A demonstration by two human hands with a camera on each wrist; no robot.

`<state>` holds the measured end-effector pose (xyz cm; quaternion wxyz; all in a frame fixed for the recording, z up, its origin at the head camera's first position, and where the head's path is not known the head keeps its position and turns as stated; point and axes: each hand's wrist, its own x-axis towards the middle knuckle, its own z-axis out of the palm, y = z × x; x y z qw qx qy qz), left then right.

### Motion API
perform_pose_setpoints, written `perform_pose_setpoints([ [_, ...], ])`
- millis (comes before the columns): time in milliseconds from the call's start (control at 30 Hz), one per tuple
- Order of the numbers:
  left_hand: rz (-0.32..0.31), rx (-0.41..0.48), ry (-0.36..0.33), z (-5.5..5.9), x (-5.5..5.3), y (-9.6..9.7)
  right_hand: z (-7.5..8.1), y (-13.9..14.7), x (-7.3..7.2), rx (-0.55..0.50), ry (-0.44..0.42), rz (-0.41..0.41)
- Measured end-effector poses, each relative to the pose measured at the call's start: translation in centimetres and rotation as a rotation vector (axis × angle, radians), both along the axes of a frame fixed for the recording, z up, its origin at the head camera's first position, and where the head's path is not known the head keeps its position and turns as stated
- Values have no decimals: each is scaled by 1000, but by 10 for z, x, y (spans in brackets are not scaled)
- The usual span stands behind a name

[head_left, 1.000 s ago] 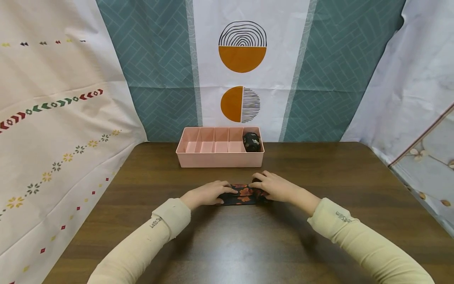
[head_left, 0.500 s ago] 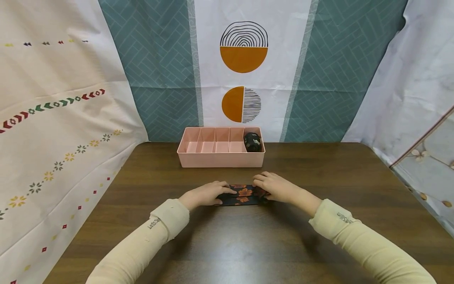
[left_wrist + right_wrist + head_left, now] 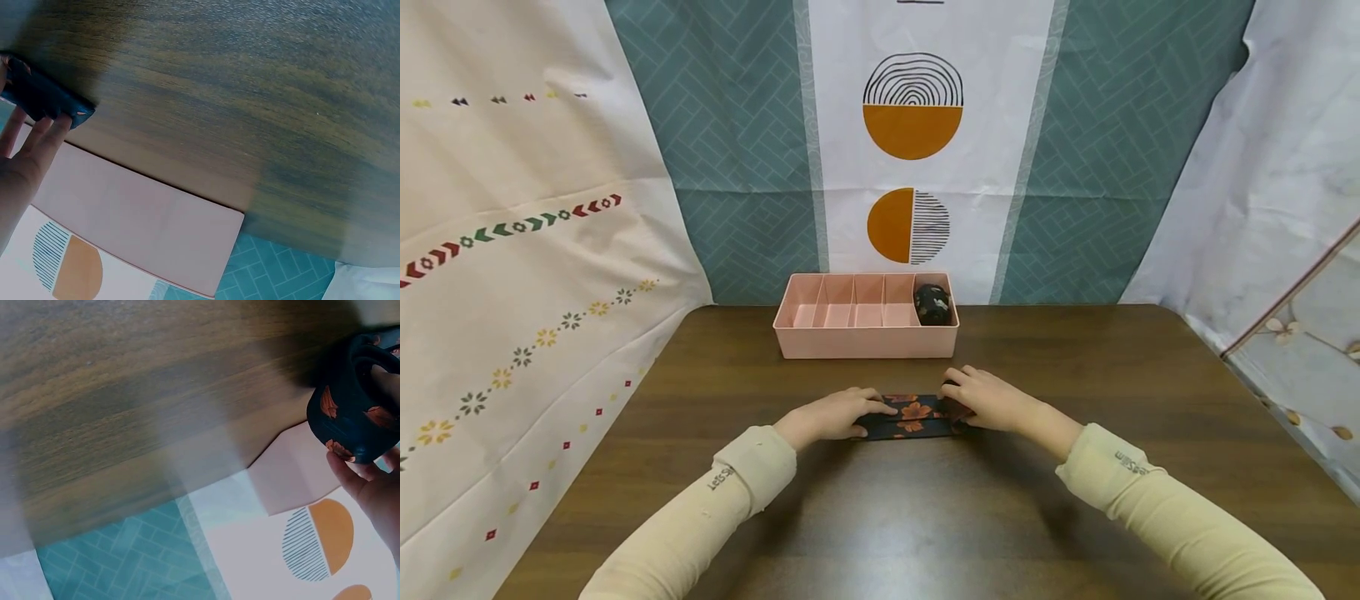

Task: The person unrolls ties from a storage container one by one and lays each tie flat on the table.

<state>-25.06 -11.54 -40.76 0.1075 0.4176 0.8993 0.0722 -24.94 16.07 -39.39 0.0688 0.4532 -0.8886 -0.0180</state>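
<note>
A black folded cloth (image 3: 916, 414) with orange flowers lies as a narrow strip on the table, its right end rolled up. My right hand (image 3: 988, 399) holds this roll; in the right wrist view the rolled cloth (image 3: 350, 419) shows its spiral end, with one digit inside the coil and fingertips against its outer side. My left hand (image 3: 842, 413) rests on the strip's left end with its fingers extended. In the left wrist view, fingers (image 3: 45, 140) touch the dark flat end of the cloth (image 3: 47, 94). The palms hide parts of both ends.
Behind the hands stands a pink divided box (image 3: 865, 342). Its rightmost compartment holds a black patterned cloth roll (image 3: 932, 305). The brown wooden table (image 3: 880, 517) reaches back to a patterned hanging curtain (image 3: 745, 167), with pale cloths at both sides.
My right hand has shifted very slightly right with the roll, and my left hand slightly left along the strip. The head view has tilted up a little. The box contents are the same.
</note>
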Motion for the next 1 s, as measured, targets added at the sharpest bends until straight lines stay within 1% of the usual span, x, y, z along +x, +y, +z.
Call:
perform_pose_setpoints([
  [167, -5, 4, 0, 0, -1, 0, 0, 2, 1, 17, 44, 15],
  [367, -11, 6, 6, 0, 0, -4, -2, 3, -1, 5, 59, 52],
  [533, 5, 11, -2, 0, 1, -9, -3, 3, -3, -16, 40, 75],
  [600, 18, 13, -17, 1, 1, -10, -4, 3, -5, -24, 35, 83],
  [733, 43, 17, -33, 3, 2, -12, -6, 2, -7, -24, 58, 81],
  [867, 45, 18, -30, 3, 1, -13, -5, 2, -7, -33, 67, 70],
  [1000, 52, 16, -40, 2, 0, -16, -7, 2, -7, -44, 53, 84],
])
